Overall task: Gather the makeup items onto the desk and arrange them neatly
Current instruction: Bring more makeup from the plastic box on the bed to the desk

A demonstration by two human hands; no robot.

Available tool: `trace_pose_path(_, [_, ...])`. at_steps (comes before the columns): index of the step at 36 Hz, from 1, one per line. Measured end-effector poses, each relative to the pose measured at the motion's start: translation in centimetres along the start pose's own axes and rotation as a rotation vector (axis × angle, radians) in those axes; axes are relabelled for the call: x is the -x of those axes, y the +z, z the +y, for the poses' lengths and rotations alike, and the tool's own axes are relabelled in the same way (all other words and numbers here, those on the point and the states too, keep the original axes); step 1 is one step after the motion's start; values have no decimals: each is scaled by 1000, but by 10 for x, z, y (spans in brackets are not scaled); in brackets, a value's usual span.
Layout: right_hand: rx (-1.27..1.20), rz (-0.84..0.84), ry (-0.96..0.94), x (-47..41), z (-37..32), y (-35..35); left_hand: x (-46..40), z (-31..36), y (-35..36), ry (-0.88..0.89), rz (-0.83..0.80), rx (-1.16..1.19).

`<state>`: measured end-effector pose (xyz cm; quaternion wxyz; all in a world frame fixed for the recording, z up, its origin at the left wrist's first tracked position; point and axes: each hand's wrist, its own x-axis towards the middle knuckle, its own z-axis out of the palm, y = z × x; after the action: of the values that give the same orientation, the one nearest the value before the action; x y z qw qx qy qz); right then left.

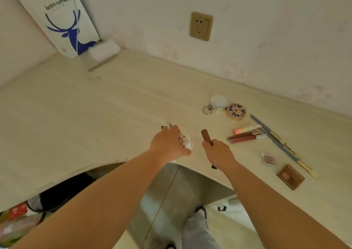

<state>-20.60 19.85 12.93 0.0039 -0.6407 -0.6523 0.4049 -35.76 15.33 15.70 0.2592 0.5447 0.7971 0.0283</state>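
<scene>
Left hand (pixel 167 144) grips a round white red-patterned compact (pixel 185 141) — plus thin sticks. Right hand (pixel 219 153) just beside it, clamped on a brown tube (pixel 206 136) over the pale wooden surface (pixel 95 105).

We see a desk (pixel 114 103) of pale wood grain with a matt finish. The coffee bag (pixel 57 20) looks like smooth paper. The two lip gloss tubes (pixel 245 136) seem glossy plastic, and the key ring (pixel 207 110) looks like shiny metal.
</scene>
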Motion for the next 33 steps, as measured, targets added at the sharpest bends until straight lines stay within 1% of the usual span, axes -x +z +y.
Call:
trace_pose_path(7, [3,-55,16,-61,3,-20,-60,27,5,-15,-48,-13])
trace_pose_path(14, [-76,-84,83,-97,4,-28,-101,42,13,11,-89,-71])
trace_pose_path(20, [3,-153,88,-114,-1,-33,-128,45,13,59,-98,-112])
trace_pose_path(24, [44,-132,109,-124,-6,-39,-148,44,4,104,-98,-164])
trace_pose_path(33, [80,-62,195,-138,-7,-38,-170,42,1,178,-157,-251])
